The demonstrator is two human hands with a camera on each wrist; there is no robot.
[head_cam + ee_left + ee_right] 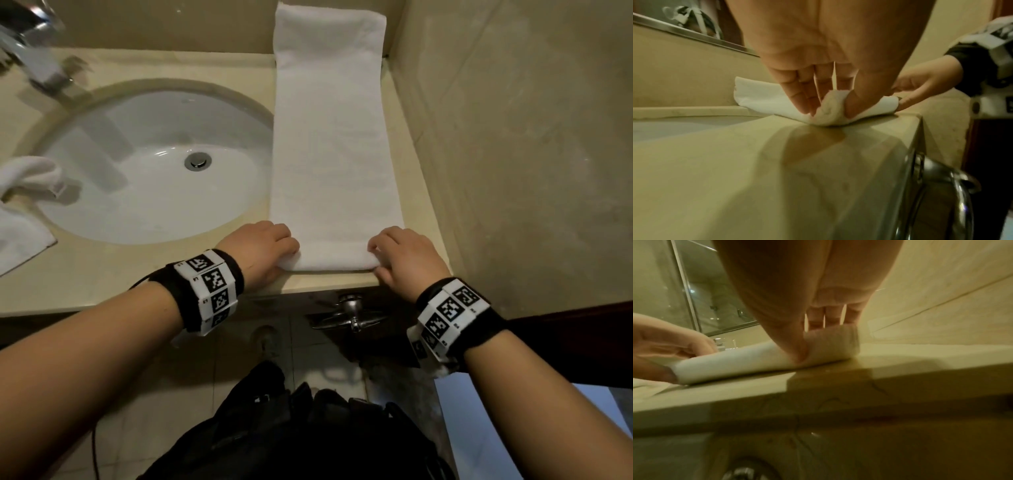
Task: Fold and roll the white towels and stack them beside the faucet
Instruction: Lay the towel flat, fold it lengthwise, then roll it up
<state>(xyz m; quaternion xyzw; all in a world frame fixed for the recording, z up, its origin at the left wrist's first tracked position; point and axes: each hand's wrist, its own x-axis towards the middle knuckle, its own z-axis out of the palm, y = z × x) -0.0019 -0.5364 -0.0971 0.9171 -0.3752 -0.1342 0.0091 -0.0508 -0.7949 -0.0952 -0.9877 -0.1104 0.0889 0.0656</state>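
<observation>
A white towel [332, 144], folded into a long strip, lies on the beige counter to the right of the sink, its far end climbing the back wall. Its near end is curled into a small roll [828, 112] at the counter's front edge. My left hand [265, 248] pinches the roll's left end between thumb and fingers. My right hand [402, 255] pinches the right end [830, 342] the same way. The faucet [30, 48] stands at the top left, behind the basin.
The white sink basin [113, 137] with its drain [197, 161] fills the counter's left part. More crumpled white towels [24, 192] lie at the left edge. A wall [513, 137] closes the right side. A metal valve [351, 310] sits under the counter edge.
</observation>
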